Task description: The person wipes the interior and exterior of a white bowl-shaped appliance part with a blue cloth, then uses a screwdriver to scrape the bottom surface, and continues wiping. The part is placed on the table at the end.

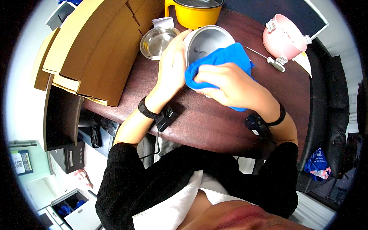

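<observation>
A round metal-lined pot with a pale outer wall is tilted on the table, its mouth facing up and towards me. My left hand lies flat along the pot's left side and steadies it. In my right hand a blue cloth is bunched over the near part of the rim, and one end of it hangs down to the tabletop. The cloth and fingers hide the pot's lower part. Just left of my left hand sits a shallow stainless steel bowl.
Cardboard boxes are stacked along the left of the brown table. Behind the pot stands a yellow pot with a dark interior. To the right are a pink container with clips and a screwdriver. A black sofa borders the right edge.
</observation>
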The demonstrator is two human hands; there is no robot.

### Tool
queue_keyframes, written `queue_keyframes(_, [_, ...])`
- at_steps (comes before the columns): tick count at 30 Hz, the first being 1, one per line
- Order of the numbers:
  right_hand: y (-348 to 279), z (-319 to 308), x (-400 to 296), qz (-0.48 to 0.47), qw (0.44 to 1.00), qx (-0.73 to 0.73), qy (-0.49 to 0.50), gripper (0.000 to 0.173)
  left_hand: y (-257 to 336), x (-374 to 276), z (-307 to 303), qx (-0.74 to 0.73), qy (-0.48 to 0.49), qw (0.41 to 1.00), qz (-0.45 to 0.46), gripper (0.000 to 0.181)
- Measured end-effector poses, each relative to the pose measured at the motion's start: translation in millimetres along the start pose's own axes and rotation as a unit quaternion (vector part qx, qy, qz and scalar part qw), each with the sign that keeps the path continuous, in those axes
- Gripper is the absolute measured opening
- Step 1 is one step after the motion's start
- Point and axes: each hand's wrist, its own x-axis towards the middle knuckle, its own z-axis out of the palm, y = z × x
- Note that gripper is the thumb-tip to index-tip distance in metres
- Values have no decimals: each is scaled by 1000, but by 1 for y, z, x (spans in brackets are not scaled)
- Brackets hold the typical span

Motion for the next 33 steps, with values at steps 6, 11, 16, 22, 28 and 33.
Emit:
queue_keyframes(6, [-11, -9, -40, 77, 988, -73, -113, 21, 6, 3, 2, 3, -5, 1000, 7, 49])
queue_keyframes(11, [-8, -28, -87, 196, 957, -168, -132, 19, -4, 3, 0, 70, 10, 998, 5, 51])
queue_keyframes(16, [5, -42, -119, 334, 906, -260, 4, 28, 2, 6, -2, 32, -10, 999, -25, 43])
queue_keyframes(22, [7, -36, -135, 325, 938, -70, -95, 61, 2, 8, -1, 14, 1, 999, -40, 40])
queue_keyframes(28, [78, -98, -160, 429, 855, -292, -7, 49, 5, 7, -8, 26, 17, 999, -11, 40])
queue_keyframes(33, [116, -95, -188, 409, 788, -458, -51, 49, 10, 10, -10, 66, 8, 998, 10, 43])
